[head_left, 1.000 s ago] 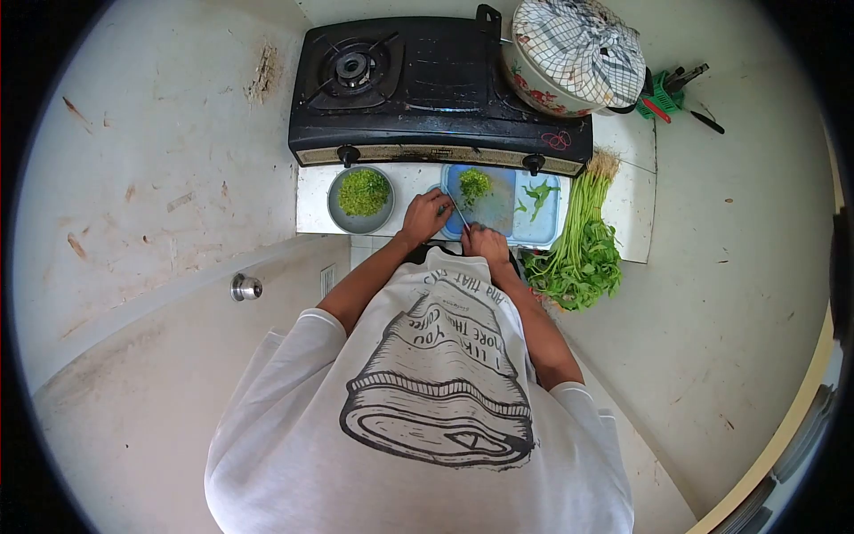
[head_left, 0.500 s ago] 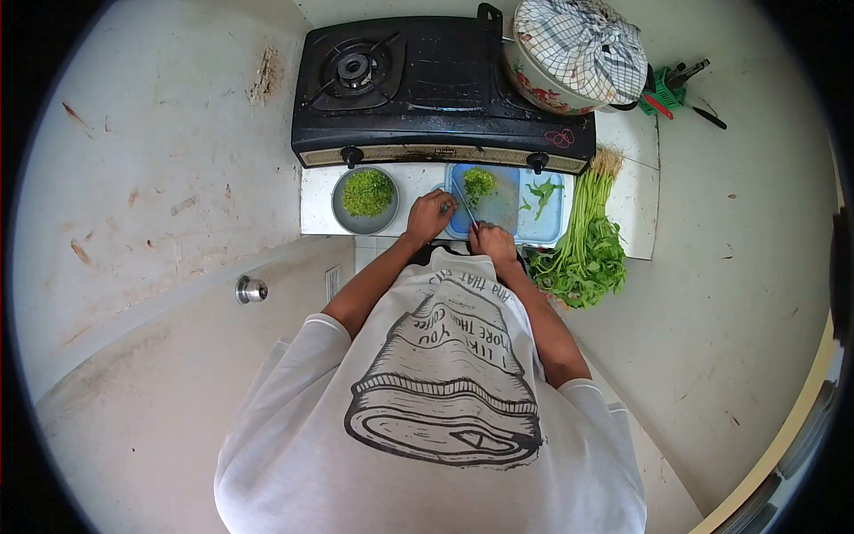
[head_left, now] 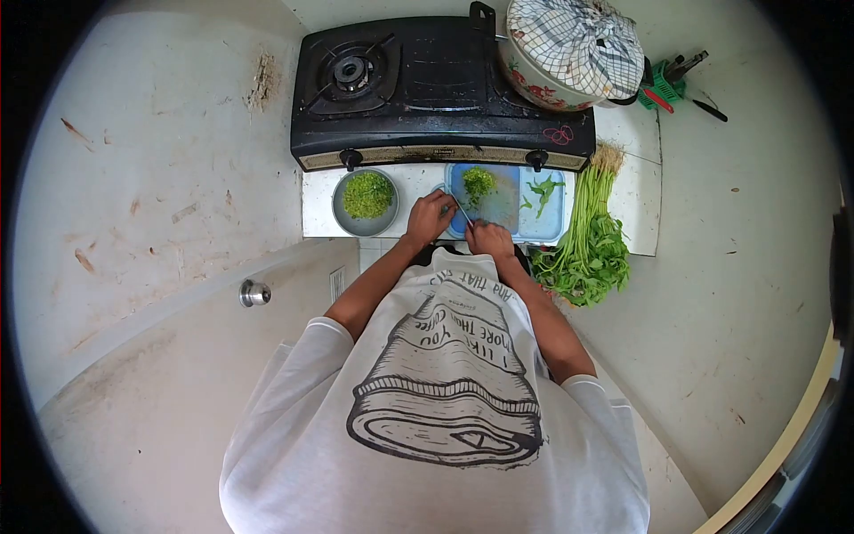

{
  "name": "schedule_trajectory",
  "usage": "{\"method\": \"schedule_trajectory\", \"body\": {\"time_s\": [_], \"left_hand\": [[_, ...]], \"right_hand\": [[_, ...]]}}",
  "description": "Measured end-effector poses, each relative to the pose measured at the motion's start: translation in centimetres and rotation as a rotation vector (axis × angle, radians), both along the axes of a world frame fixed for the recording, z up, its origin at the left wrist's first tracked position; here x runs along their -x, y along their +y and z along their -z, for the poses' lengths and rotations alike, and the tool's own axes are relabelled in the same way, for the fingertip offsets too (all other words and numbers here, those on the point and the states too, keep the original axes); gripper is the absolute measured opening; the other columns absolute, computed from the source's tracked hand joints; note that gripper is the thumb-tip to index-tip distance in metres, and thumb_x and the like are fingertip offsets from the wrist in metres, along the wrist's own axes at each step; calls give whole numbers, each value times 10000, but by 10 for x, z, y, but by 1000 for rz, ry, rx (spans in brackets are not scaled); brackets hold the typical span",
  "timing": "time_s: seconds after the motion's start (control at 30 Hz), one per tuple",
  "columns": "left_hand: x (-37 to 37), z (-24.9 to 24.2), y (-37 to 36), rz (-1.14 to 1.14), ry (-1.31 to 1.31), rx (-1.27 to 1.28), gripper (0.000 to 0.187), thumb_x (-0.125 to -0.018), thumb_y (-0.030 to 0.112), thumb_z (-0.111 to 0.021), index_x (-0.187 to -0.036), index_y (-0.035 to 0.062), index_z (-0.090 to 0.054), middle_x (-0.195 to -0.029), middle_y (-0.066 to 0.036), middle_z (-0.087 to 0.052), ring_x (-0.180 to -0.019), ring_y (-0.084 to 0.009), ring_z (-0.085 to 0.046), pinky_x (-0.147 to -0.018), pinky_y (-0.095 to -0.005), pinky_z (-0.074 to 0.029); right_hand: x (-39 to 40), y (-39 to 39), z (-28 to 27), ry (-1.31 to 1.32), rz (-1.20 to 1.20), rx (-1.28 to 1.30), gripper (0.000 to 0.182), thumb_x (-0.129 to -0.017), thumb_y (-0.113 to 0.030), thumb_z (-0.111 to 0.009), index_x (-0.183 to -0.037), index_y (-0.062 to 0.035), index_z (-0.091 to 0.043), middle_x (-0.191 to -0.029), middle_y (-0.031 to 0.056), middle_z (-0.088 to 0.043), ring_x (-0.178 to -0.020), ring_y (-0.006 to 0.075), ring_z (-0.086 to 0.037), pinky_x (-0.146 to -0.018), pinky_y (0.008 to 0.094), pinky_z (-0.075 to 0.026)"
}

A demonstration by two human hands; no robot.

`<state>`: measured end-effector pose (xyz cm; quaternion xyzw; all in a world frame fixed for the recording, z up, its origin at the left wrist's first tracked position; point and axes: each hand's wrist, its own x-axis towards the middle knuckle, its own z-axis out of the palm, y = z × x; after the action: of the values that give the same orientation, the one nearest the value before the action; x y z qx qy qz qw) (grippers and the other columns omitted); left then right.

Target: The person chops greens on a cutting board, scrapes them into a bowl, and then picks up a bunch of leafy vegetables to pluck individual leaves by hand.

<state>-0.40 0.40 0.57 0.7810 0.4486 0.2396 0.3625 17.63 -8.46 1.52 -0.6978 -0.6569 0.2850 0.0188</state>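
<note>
Our knife (head_left: 463, 212) angled across the blue cutting board (head_left: 551, 222), tip toward the stove (head_left: 427, 80), our right hand (head_left: 490, 238) grasping its handle, our left hand (head_left: 430, 216) curled at the board's left edge, its grip we cannot tell.

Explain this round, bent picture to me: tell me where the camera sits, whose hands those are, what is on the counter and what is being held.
There is no machine here, only a person working with bare hands. The one camera is worn on the head and looks down, so you see the person's white shirt below and the counter beyond it. Its wide lens bends the edges into a circle.

On the counter lies a blue cutting board with a small heap of chopped greens. Left of it stands a bowl full of chopped greens. Right of it lies a bunch of leafy stalks. Behind is a black gas stove with a cloth-covered pot.

The right hand holds a knife. The left hand rests at the board's left edge beside the blade; what it grips is too small to tell.
</note>
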Motion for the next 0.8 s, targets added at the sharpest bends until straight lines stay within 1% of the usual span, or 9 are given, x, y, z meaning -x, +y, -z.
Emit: {"method": "schedule_trajectory", "body": {"time_s": [0.1,0.2,0.3,0.5,0.6,0.7,0.8], "left_hand": [[3,4,-1,22,-8,7,71,-873,119,-710,-914,65,-727,-919,-128,-689,-798,-375,-680,-750,-472,-554],[4,2,-2,22,-5,-3,81,-883,120,-711,-940,65,-726,-931,-126,-691,-802,-377,-685,-754,-475,-555],[3,1,-2,15,-11,-18,90,-888,125,-711,-953,67,-727,-932,-126,-698,-806,-378,-690,-756,-474,-556],[2,-1,-2,-3,9,15,82,-890,134,-712,-940,73,-735,-921,-124,-707,-804,-378,-691,-755,-468,-558],[2,-1,-1,-2,30,6,77,-888,135,-713,-926,72,-737,-911,-123,-705,-797,-375,-689,-749,-467,-558],[3,3,-1,14,20,-15,75,-887,132,-712,-919,69,-737,-906,-123,-698,-791,-373,-685,-736,-471,-555],[3,4,-2,47,17,-48,82,-889,129,-707,-935,67,-737,-908,-121,-691,-794,-369,-680,-728,-472,-550]], "right_hand": [[-2,-1,-2,-14,10,-11,464,-1037,-395,-522,-916,17,-699,-785,293,-709,-761,474,-719,-726,549,-584],[-7,-4,-5,-25,38,24,469,-1031,-399,-510,-922,15,-702,-827,273,-728,-788,449,-734,-751,532,-593],[-11,-4,-9,-27,57,27,476,-1031,-402,-512,-918,17,-707,-826,274,-727,-798,449,-733,-765,535,-589],[-11,-8,-8,19,-31,6,469,-1025,-404,-526,-904,13,-702,-805,274,-723,-773,437,-735,-742,531,-590],[-10,-9,-6,28,-45,11,462,-1046,-404,-508,-937,4,-694,-763,284,-704,-749,469,-713,-728,559,-569],[-9,-8,-2,23,-70,27,457,-1045,-406,-512,-935,3,-684,-760,273,-710,-738,453,-719,-711,546,-577],[-4,-1,-3,-5,-67,-19,452,-1045,-406,-513,-940,2,-678,-762,265,-715,-736,435,-727,-693,533,-585]]}}
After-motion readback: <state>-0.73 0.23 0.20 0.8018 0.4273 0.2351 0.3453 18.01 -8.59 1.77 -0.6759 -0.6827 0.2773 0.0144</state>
